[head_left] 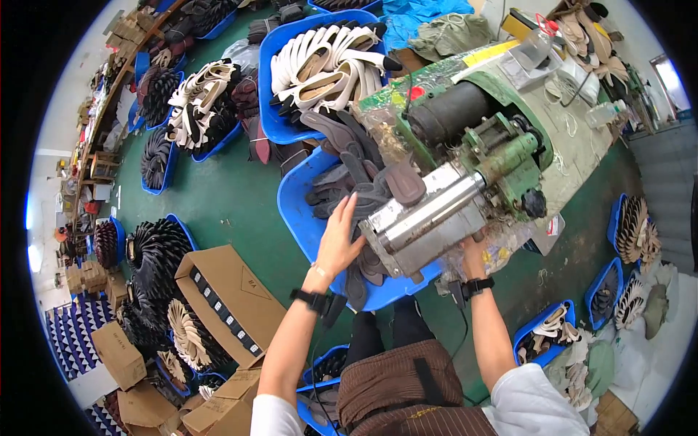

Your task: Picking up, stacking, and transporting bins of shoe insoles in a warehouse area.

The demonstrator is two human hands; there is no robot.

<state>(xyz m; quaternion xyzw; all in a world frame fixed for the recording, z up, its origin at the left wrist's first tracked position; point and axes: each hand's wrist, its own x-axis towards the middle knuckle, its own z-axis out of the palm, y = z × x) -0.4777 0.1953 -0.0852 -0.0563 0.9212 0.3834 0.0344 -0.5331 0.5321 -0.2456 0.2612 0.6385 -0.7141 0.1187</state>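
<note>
My left hand (340, 236) reaches into a blue bin (298, 211) with fingers spread, touching dark grey shoe uppers (349, 185) piled there. My right hand (474, 251) is mostly hidden under the front of a green and silver machine (465, 167); only its heel and the wrist with a black band (476, 285) show. Whether it holds anything cannot be seen. A shiny metal roller block (425, 221) juts out of the machine between my two hands. A black band sits on my left wrist (309, 298).
A blue bin of white shoe uppers (327, 62) stands beyond the grey ones. More blue bins of stacked uppers (193, 109) line the green floor at left, with cardboard boxes (229, 294) at lower left. Small blue bins (545, 334) sit at right.
</note>
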